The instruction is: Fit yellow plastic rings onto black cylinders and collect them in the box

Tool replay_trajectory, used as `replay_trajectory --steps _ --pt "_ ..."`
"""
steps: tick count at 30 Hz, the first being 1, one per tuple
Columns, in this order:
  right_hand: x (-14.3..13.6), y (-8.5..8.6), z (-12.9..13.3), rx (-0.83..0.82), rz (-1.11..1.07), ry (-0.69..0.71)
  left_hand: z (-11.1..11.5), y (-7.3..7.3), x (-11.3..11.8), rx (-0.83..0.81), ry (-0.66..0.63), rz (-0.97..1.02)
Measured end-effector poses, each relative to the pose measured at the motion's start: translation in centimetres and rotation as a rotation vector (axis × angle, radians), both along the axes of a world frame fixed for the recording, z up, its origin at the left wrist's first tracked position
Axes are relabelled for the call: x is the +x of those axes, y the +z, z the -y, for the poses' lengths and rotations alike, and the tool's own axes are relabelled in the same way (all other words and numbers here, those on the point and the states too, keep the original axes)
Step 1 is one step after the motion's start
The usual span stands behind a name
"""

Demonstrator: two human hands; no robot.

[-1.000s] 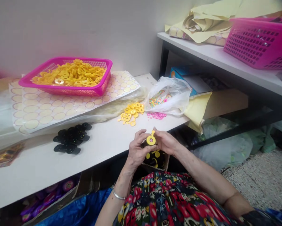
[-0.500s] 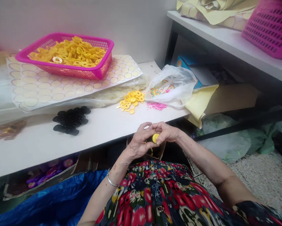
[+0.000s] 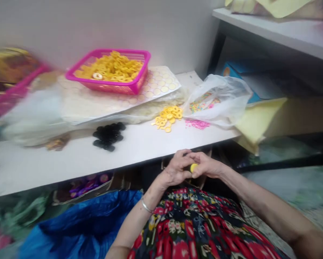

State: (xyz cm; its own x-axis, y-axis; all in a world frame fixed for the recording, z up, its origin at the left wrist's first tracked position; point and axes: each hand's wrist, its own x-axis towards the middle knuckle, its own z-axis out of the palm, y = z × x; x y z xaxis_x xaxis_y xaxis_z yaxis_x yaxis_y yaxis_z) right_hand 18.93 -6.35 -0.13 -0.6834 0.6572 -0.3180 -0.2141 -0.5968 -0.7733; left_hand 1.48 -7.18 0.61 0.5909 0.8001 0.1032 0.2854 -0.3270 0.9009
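My left hand [image 3: 176, 169] and my right hand [image 3: 206, 164] meet just off the table's front edge, above my lap. Between them is a small round yellow piece [image 3: 193, 168], pinched by the fingers of both. What lies behind it is hidden by the fingers. On the table [image 3: 139, 138], beyond my hands, lie a small pile of yellow ring pieces [image 3: 168, 116], a patch of tiny pink bits [image 3: 197, 124] and a heap of black oval pieces [image 3: 107, 135].
A pink basket [image 3: 135, 88] of yellow pieces stands on sheets of printed circles [image 3: 161, 81]. A clear bag [image 3: 228, 97] of coloured beads is at the right, near a raised shelf [image 3: 271, 30]. A blue bag [image 3: 96, 219] hangs below the table.
The view has swung left, so the table's things appear further right and a second pink basket shows at the left. Both hands still hold the yellow piece, whose side shows less now.
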Motion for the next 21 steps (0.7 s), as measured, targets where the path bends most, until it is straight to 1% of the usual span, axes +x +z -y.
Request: replay_trajectory --steps 3,6,7,8,9,10,11,12,14,15,16,17,19,21 --pt "-0.7 -0.6 0.5 0.016 0.035 0.018 0.8 -0.5 -0.1 0.037 -0.004 -0.045" --pt "-1.4 -2.4 1.2 0.046 0.102 -0.015 1.3 -0.9 -0.9 0.052 -0.046 -0.028" --pt "-1.6 -3.1 1.3 0.054 0.163 -0.043 1.5 -1.0 -1.6 0.055 -0.034 -0.007" --pt "-1.6 -3.9 1.3 0.069 0.25 -0.076 1.6 -1.0 -2.6 0.065 0.028 0.018" --pt "-1.5 -4.6 1.3 0.088 0.354 -0.113 1.6 -0.9 -3.9 0.071 0.132 0.028" --pt "-1.2 -5.3 1.1 0.127 0.474 -0.146 1.5 -0.9 -5.6 0.09 0.364 0.023" --pt "-0.8 -5.9 0.8 0.188 0.589 -0.184 1.2 -1.0 -7.7 0.14 0.691 0.009" --pt "-0.3 -6.3 0.5 0.265 0.689 -0.21 0.7 -1.3 -10.0 0.169 0.985 -0.054" --pt "0.8 -6.5 -0.3 0.454 0.869 -0.189 -0.6 -2.2 -14.8 0.205 1.467 -0.206" --pt "1.2 -6.5 -0.7 0.544 0.958 -0.145 -1.4 -2.8 -17.1 0.22 1.65 -0.256" --pt "1.4 -6.3 -1.0 0.625 1.051 -0.081 -2.1 -3.3 -19.2 0.21 1.75 -0.295" --pt "1.5 -6.0 -1.3 0.689 1.147 -0.012 -2.7 -3.8 -20.8 0.16 1.793 -0.304" --pt "1.2 -5.6 -1.9 0.76 1.313 0.112 -3.6 -4.3 -23.0 0.068 1.795 -0.264" --pt "0.7 -5.6 -2.3 0.766 1.412 0.2 -4.1 -4.4 -23.8 0.031 1.737 -0.207"
